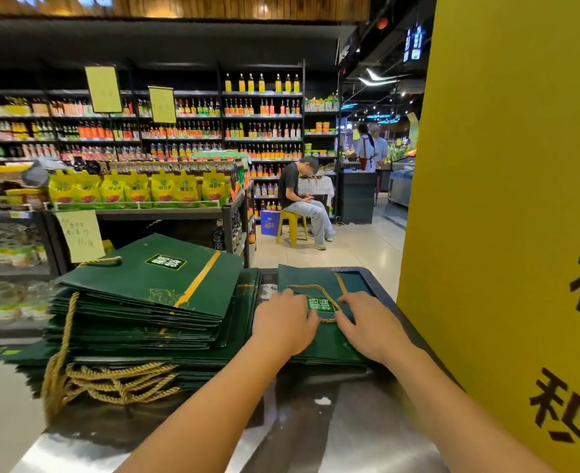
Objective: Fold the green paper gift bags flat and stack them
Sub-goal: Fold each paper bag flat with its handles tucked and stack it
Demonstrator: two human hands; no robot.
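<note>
A dark green paper gift bag [319, 279] with a gold stripe and gold rope handle lies flat on the counter, on a low stack at the right. My left hand [286, 322] and my right hand [370, 322] rest palm-down on it, fingers spread, either side of its green label. To the left stands a tall, uneven pile of the same green bags [138, 315]; its top bag tilts upward and gold rope handles [111, 380] hang from its near side.
A shiny steel counter [315, 435] holds everything. A large yellow panel [507, 199] with black characters stands close on the right. Behind are shelves of bottles and yellow packets [138, 189]. A person sits on a yellow stool [293, 227] in the aisle.
</note>
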